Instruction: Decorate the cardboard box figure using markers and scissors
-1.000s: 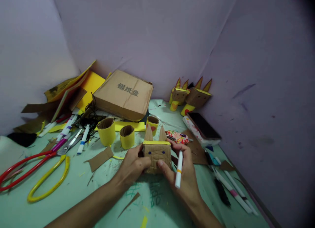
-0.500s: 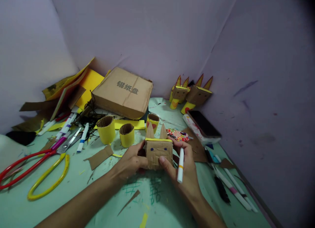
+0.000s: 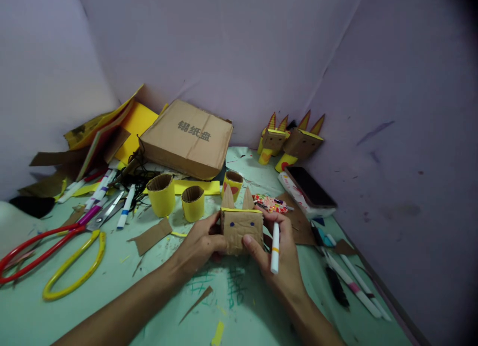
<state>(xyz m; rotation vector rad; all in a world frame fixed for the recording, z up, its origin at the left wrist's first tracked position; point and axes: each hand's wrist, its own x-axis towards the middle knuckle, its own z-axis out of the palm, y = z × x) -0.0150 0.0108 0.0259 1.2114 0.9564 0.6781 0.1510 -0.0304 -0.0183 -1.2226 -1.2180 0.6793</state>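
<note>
Between my two hands is a small cardboard animal head with a yellow top edge, two pointed ears and two dark blue dots for eyes. My left hand grips its left side, thumb along the front. On the other side my right hand holds it, with the thumb pressed on its front. A white marker with an orange band is also tucked in my right hand, its end pointing down. Just beyond the head stand yellow cardboard tubes, one of them with red spots.
Large scissors with red and yellow handles lie at the left near markers. Behind are a cardboard box and cardboard sheets. Two finished-looking cardboard animals, a phone and several pens are on the right.
Almost nothing differs. The view has shifted very slightly; both hands keep the same hold on the cardboard head, and the marker stays in the right hand.
</note>
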